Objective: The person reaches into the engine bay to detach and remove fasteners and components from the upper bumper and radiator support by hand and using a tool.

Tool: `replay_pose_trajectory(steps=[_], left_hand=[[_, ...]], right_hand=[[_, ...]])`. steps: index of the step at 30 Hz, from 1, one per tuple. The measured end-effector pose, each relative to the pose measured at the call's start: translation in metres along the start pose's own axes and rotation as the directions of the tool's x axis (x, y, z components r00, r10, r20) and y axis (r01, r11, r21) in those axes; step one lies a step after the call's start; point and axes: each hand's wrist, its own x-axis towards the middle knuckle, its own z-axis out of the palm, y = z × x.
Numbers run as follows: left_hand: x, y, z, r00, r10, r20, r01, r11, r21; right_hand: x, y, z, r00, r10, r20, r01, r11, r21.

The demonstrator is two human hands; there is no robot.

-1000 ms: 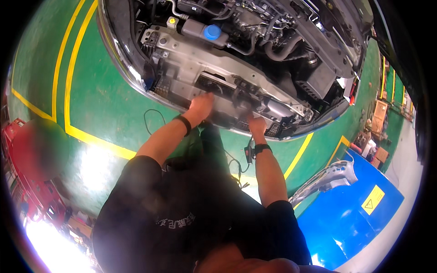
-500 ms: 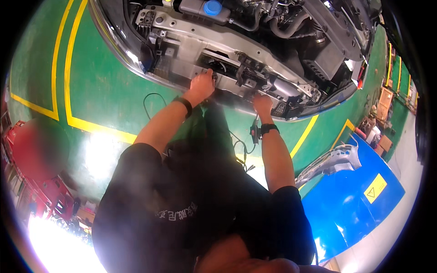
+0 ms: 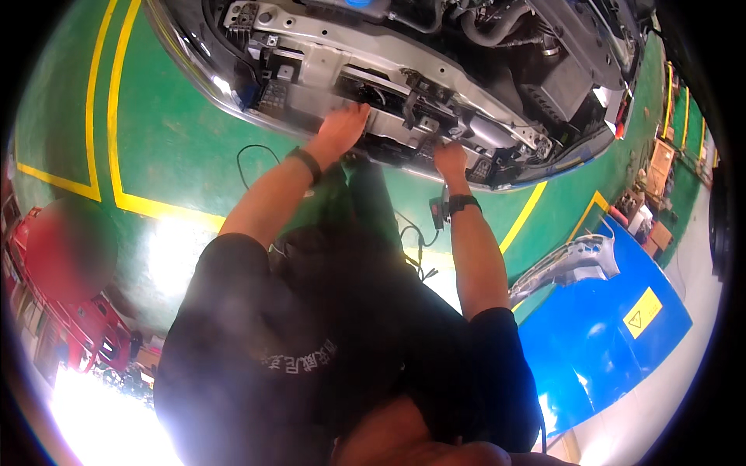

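Observation:
The front of a car with its bonnet area uncovered spans the upper view, with a metal front crossmember (image 3: 373, 50) across it. My left hand (image 3: 339, 132) reaches to the opening below this crossmember. Its fingers are pinched together at the opening's edge, and what they hold, if anything, is hidden. Farther right, my right hand (image 3: 451, 163) is closed at the lower front edge of the car, near a black bracket (image 3: 427, 146). What lies inside its fingers cannot be made out. A black device (image 3: 437, 213) with a cable hangs beside my right wrist.
A black cable (image 3: 408, 229) trails beside my legs. On the right, a silver trim part (image 3: 571, 260) rests on a blue panel (image 3: 598, 342) with a yellow warning label. Red equipment (image 3: 93, 330) stands at the left. Yellow lines (image 3: 113, 116) mark the green floor.
The car sits slightly higher in the view. My left hand has shifted a little at the opening, its fingers still together. My right hand stays closed at the lower front edge.

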Motion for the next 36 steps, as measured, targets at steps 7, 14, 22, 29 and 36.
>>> replay_pose_trajectory(steps=[7, 14, 22, 29, 36], left_hand=[[0.009, -0.003, 0.014, 0.997, -0.074, 0.033, 0.070, 0.992, 0.105], [0.007, 0.000, 0.004, 0.999, -0.014, 0.031, 0.010, 0.991, 0.133], [0.010, -0.006, 0.005, 0.988, -0.083, 0.127, 0.084, 0.996, 0.002], [0.004, 0.001, -0.002, 0.998, -0.060, 0.015, 0.059, 0.996, 0.061], [0.007, -0.001, 0.009, 0.996, -0.062, 0.064, 0.053, 0.989, 0.140]], right_hand=[[-0.018, -0.009, -0.016, 1.000, 0.004, 0.028, -0.007, 0.994, 0.109], [-0.016, -0.016, -0.008, 0.997, 0.037, -0.068, -0.033, 0.998, 0.055], [-0.016, -0.013, -0.010, 0.996, -0.015, -0.092, 0.030, 0.986, 0.164], [-0.019, -0.011, -0.015, 0.981, -0.130, -0.145, 0.149, 0.980, 0.128], [-0.010, -0.016, -0.012, 0.997, 0.071, -0.018, -0.072, 0.997, -0.016]])
